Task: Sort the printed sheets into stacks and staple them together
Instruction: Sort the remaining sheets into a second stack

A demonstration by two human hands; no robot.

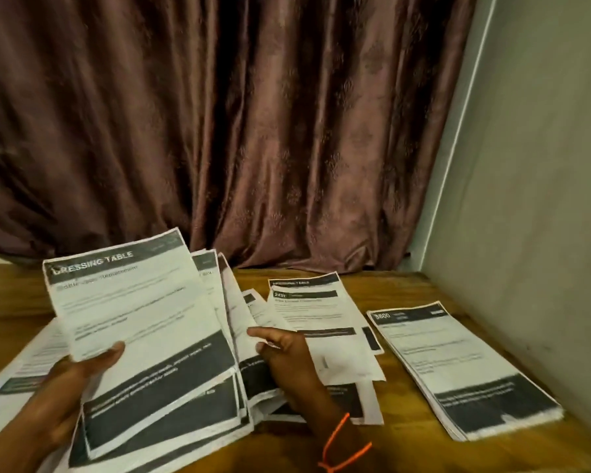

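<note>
Head camera, looking down at a wooden table with a warm brown grain. My left hand comes in from the near left, its wrist cut off by the frame edge. Its thumb lies curled over the front of a fanned bundle of printed sheets, and the other fingers are hidden behind the paper, closed around it. The top sheet is white with a dark header band reading "DRESSING TABLE"; the smaller print below is too blurred to read. A wide dark block crosses the lower part of each sheet.

My right hand reaches in from the near centre, fingers half closed, pinching the right edge of the same fan between thumb and fingertips. An orange cord bracelet loops the wrist.

Beyond my right hand, a loose pile of sheets lies flat at the middle of the table, its near part covered by my hand and the fan. Its headings are hard to make out. To the right, a neater stack sits apart, squared up, its header starting "3800"; the rest is illegible. More sheets lie at the near left, mostly hidden under my left hand and the bundle.

Behind the table hangs a brown curtain in heavy, slightly shiny folds. A plain pale wall closes the right side.
</note>
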